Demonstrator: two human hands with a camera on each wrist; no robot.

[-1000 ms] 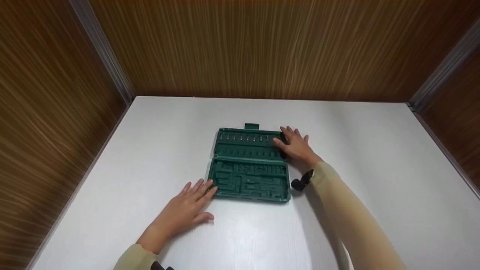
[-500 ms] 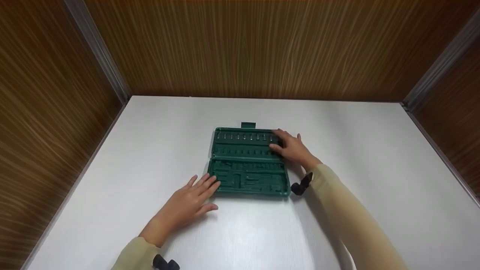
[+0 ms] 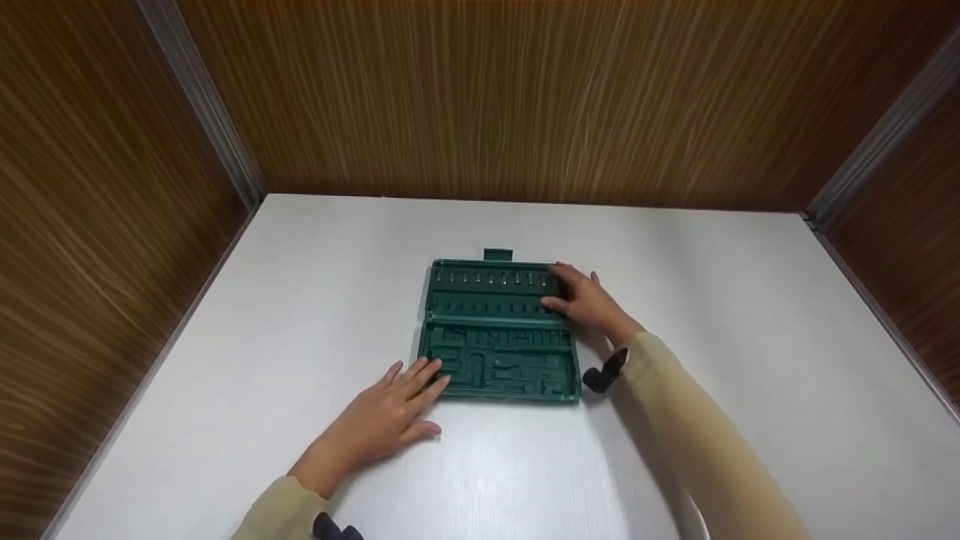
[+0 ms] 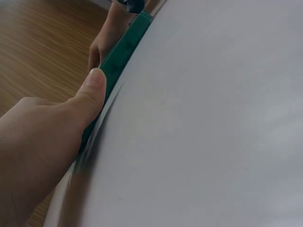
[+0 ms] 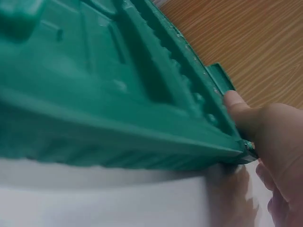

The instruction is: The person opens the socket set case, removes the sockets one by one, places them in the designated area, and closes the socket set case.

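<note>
Your right hand (image 3: 589,301) pinches the far right corner of the open green case (image 3: 495,330); your left hand (image 3: 382,420) lies spread, fingertips on its near corner.

A dark green moulded plastic tool case (image 3: 496,332) lies opened flat on the white surface (image 3: 750,315). Both halves face up, showing shaped recesses and a row of small slots; a latch tab juts from its far edge.
</note>
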